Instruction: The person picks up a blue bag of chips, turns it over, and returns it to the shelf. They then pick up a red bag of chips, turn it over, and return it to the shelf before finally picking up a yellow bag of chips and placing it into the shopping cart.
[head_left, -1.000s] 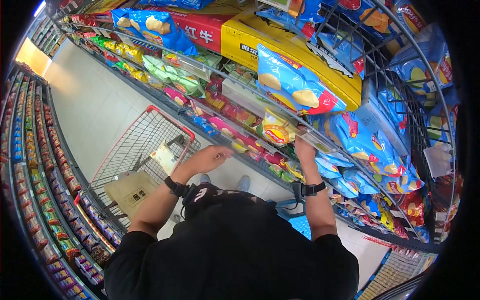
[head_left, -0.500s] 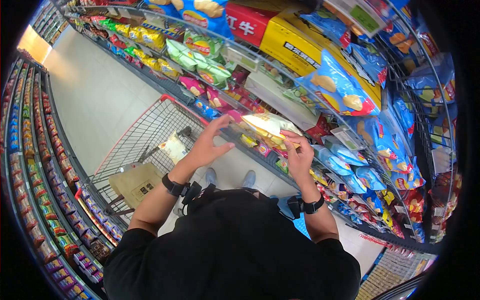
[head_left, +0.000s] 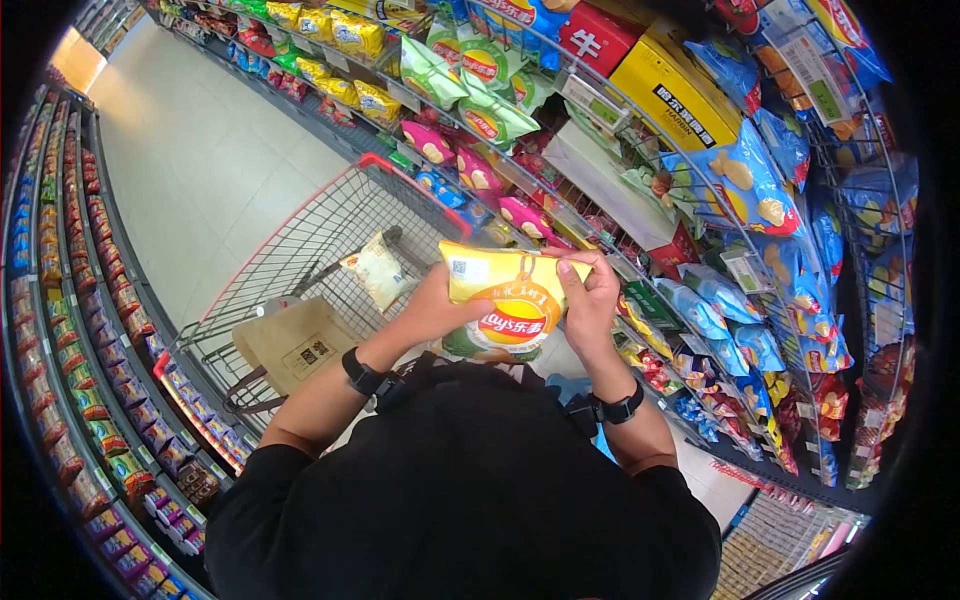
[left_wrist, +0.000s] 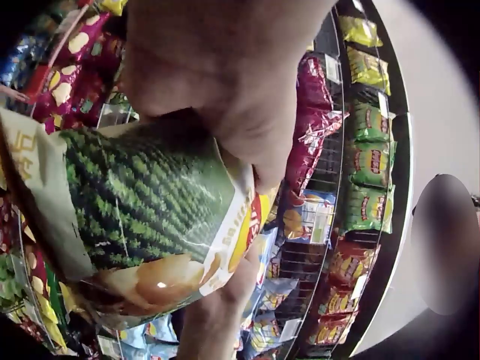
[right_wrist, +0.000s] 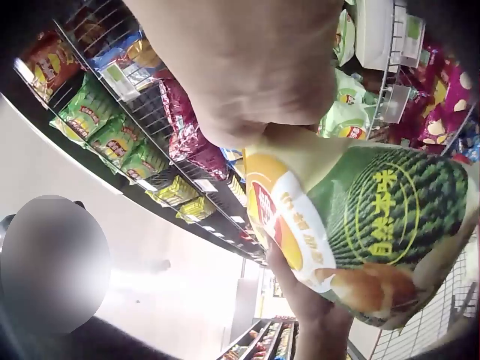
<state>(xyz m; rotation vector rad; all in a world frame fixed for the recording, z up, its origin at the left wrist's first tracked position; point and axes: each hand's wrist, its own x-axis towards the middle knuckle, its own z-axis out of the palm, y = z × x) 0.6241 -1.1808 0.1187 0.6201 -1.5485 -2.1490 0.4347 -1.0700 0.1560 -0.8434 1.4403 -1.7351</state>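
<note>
we've got a Lay's bag (head_left: 515, 325) in both hands, left grip (head_left: 437, 308) clamped on one side, right grip (head_left: 592, 300) pinching the opposite upper corner, cart (head_left: 375, 162) off to our left

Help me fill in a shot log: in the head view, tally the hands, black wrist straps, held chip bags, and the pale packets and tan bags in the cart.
Hands: 2 (left hand, right hand)
Black wrist straps: 2
Held chip bag: 1
Pale packet: 1
Tan bag: 1
Total: 7
</note>
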